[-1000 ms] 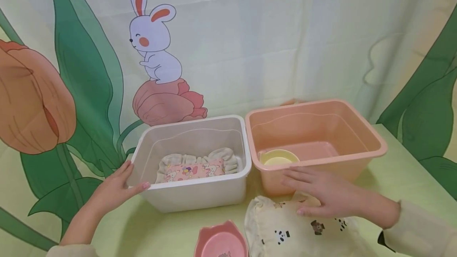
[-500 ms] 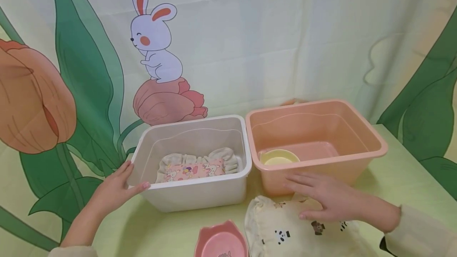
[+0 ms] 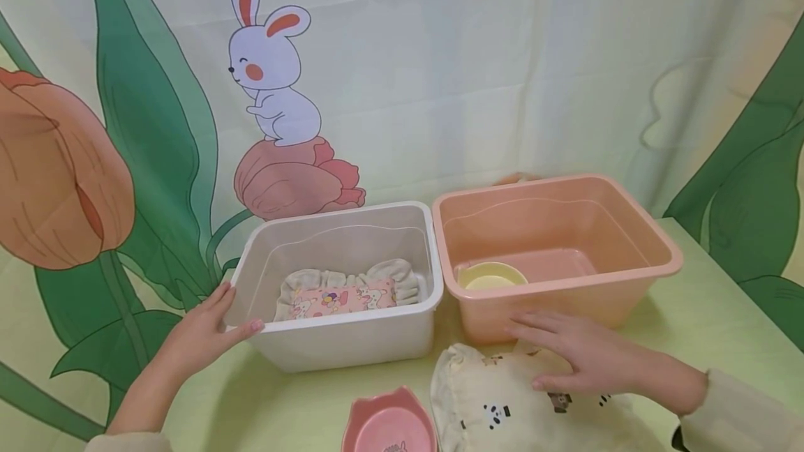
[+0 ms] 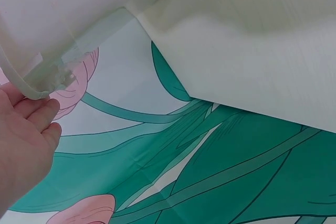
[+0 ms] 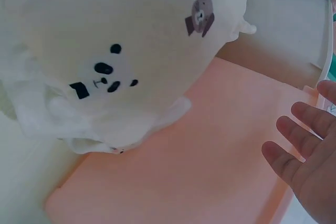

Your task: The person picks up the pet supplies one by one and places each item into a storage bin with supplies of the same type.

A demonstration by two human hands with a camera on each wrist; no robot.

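My left hand (image 3: pixel 195 337) rests at the near left corner of a white plastic tub (image 3: pixel 339 344), thumb on the front rim and fingers along the side. In the left wrist view its fingers (image 4: pixel 39 111) touch the rim's corner. Inside that tub lies a pink bunny-print cushion (image 3: pixel 345 298) with a pale frill. My right hand (image 3: pixel 584 358) hovers with spread fingers over a cream drawstring-like cloth bag or pillow (image 5: pixel 152 61) printed with panda and dog faces. Its fingertips overlap the front wall of a peach tub (image 3: pixel 603 296) in the head view.
A yellow bowl (image 3: pixel 493 276) sits inside the peach tub at its near left. Near the front of the green-covered table (image 3: pixel 270 410) stands a pink bowl (image 3: pixel 396 427) with an eared rim. A printed curtain (image 3: pixel 402 89) hangs close behind both tubs.
My right hand has come slightly down and to the right, away from the peach tub's rim. The left hand, tubs and cushions look unmoved.
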